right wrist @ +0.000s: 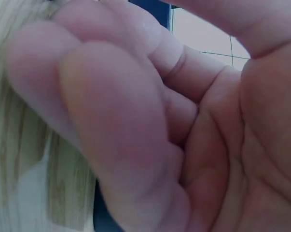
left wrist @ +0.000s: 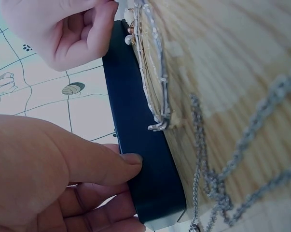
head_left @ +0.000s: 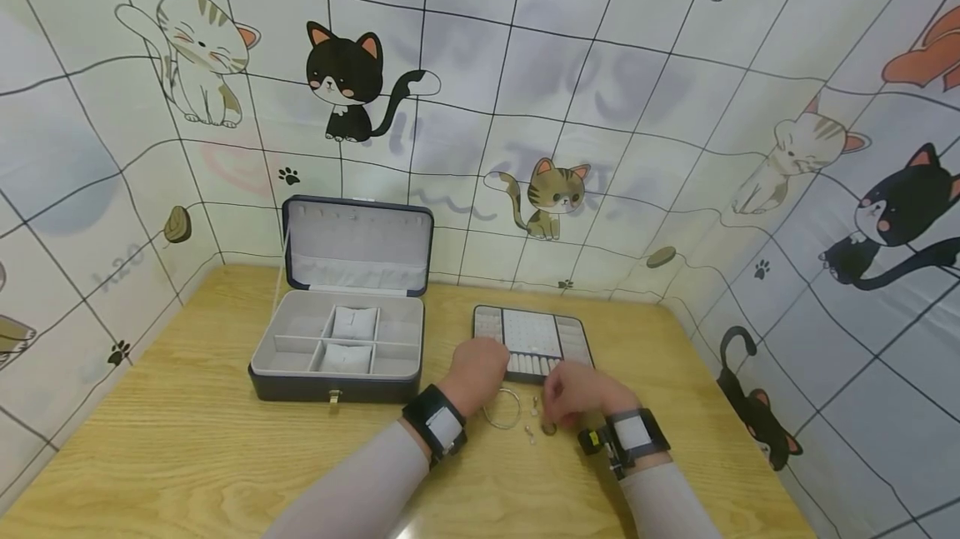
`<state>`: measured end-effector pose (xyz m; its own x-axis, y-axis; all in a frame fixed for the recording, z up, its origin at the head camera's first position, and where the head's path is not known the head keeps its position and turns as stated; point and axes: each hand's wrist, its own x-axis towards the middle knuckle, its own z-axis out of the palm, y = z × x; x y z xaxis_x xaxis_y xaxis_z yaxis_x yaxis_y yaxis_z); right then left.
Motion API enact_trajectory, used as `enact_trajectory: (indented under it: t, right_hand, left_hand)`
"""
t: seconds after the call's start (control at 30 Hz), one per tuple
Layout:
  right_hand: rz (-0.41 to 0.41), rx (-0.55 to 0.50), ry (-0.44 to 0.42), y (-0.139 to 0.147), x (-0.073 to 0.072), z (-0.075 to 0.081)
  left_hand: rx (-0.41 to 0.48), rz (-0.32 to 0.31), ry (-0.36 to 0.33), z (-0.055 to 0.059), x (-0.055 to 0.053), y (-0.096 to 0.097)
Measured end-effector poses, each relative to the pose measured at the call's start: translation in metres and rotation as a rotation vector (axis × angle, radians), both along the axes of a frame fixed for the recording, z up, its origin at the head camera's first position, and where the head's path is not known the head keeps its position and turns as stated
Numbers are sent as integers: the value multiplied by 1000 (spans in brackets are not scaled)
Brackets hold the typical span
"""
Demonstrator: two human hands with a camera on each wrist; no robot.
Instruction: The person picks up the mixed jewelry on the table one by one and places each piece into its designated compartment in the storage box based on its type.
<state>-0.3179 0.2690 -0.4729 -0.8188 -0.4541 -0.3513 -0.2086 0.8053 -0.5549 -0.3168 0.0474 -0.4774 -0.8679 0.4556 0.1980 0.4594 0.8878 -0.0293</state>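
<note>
In the head view my left hand [head_left: 477, 372] is at the near left corner of a dark-blue jewelry tray [head_left: 531, 335]. It grips the tray's side wall [left wrist: 140, 130], thumb pressed on the outer face and fingers curled behind it. My right hand [head_left: 581, 391] is low over the table at the tray's near right, fingers bent; I cannot tell whether its fingertips pinch anything. By those fingertips lies a small dark round piece [head_left: 549, 429]. A silver bangle [head_left: 502, 408] and small earrings [head_left: 530, 435] lie between the hands. Close up, the right hand's curled fingers [right wrist: 116, 116] hide their tips.
Left of the tray stands an open dark-blue jewelry box [head_left: 337, 389], its lid [head_left: 360, 247] raised against the cat-print curtain [head_left: 465, 106]. Two white cushions [head_left: 354, 323] sit in its compartments. A silver chain [left wrist: 217, 183] lies on the wooden table [head_left: 180, 439] near my left hand.
</note>
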Motion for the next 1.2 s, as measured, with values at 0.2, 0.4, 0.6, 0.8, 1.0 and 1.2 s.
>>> enact_trajectory:
  t: [0.2,0.4,0.6,0.8,1.0,1.2]
  right_hand:
    - [-39,52,-5,-2,2,-4]
    - [-44,70,-4,-3,3,-5]
    - [-49,77,-9,-5,4,-4]
    - [-39,82,-13,-4,5,-1]
    - [-21,68,-4,0,4,-3]
    - [-25,57,-18,1,5,-1]
  left_hand:
    - [-5,8,-14,-1,0,1]
    - [-6,7,0,-2,0,1]
    - [-2,7,21,-1,1,1]
    - [-4,2,13,-1,1,1]
    - [-20,12,5,-2,1,3]
    - [-17,12,21,-3,1,3]
